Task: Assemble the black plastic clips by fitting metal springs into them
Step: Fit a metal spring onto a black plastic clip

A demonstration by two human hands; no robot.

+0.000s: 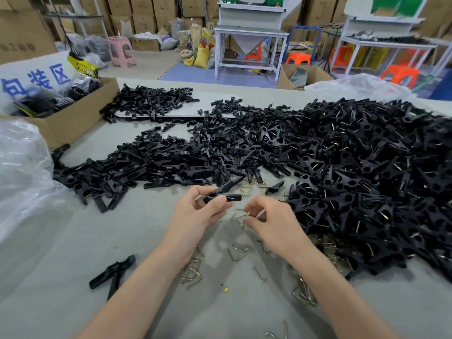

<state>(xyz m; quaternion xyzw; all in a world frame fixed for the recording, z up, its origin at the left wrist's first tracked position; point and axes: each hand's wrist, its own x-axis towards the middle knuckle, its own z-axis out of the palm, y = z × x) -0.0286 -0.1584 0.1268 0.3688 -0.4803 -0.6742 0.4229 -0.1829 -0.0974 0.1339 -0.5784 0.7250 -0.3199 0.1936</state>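
My left hand (199,211) grips a black plastic clip (227,192) just above the table, its two halves pointing up and to the right. A short way to its right, my right hand (269,221) pinches a bent metal spring (241,220) between thumb and fingertips. The spring is apart from the clip. Loose metal springs (236,254) lie scattered on the grey table (73,241) under and around my wrists. A flat spread of unsprung black clip halves (151,165) lies ahead on the left. On the right rises a big heap of clips with springs fitted (362,172).
A cardboard box (73,118) of packed goods stands at the far left, with a clear plastic bag (22,172) in front of it. Two clip pieces (115,272) lie near my left forearm. Another clear bag (357,86) lies beyond the heap. Benches and stools stand further back.
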